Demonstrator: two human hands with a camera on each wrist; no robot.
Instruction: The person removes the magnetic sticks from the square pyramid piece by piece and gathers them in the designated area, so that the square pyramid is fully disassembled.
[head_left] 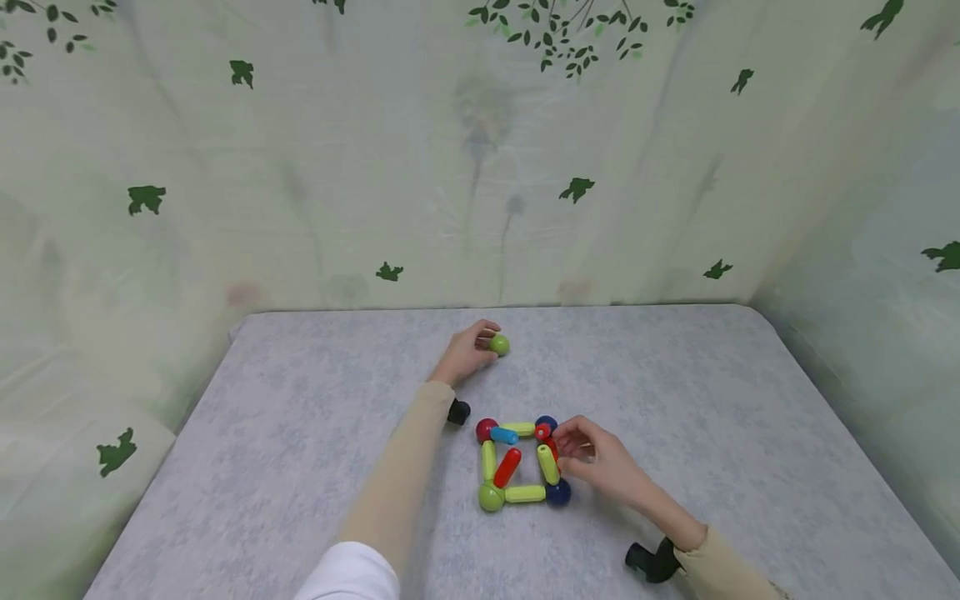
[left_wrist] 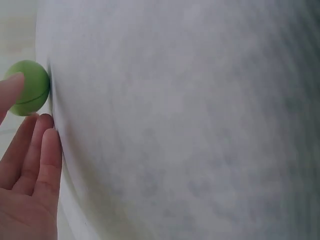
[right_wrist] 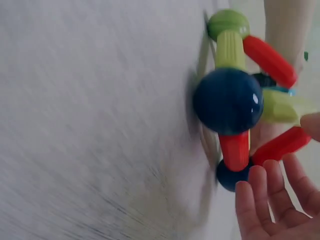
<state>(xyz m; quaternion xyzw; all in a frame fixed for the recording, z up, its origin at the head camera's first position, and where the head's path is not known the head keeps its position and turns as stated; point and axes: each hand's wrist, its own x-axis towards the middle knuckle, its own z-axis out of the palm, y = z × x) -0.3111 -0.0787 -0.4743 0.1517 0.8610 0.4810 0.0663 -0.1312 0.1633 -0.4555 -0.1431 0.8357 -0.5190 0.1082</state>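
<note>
Pale backdrop [head_left: 337, 167] with leafy branches [head_left: 548, 38] behind and beside a mottled grey tabletop [head_left: 300, 400]

Green ball [head_left: 500, 344]: held in left hand [head_left: 465, 354], beyond frame | Square frame [head_left: 525, 494]: red, green and two blue corner balls [head_left: 491, 498] | yellow-green and red side rods [head_left: 489, 460] | one upward rod [head_left: 507, 467] per corner | right hand [head_left: 603, 462] alongside

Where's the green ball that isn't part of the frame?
In the head view, the green ball is in the left hand, beyond the ball-and-stick frame, toward the far edge of the table.

Gap amid 4 raised rods [head_left: 507, 467]
</note>
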